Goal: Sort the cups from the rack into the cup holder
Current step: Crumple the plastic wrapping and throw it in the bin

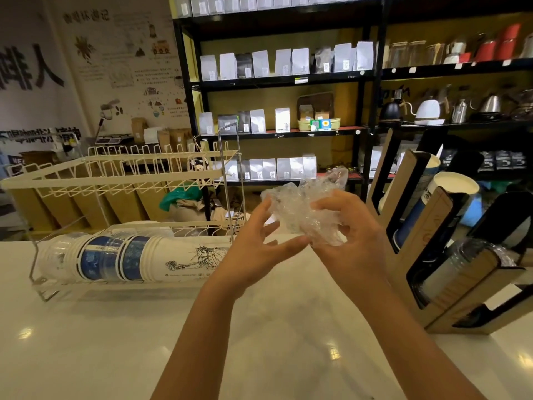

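Note:
A stack of paper cups [138,259], white and blue-printed, lies on its side in the lower tier of the wire rack [115,171] at the left of the counter. At the right, the slanted wooden cup holder [432,226] has cups in its channels, a white-rimmed one [452,183] showing at the top. Between rack and holder, above the counter, both hands meet at a crumpled clear plastic wrapper [305,203]. My right hand [349,241] grips the wrapper. My left hand [253,246] touches its left side with fingers spread.
The white counter [115,342] runs across the foreground. Behind it stand black shelves [288,79] with coffee bags, kettles and jars. Brown boxes and a green bag sit on the floor behind the rack.

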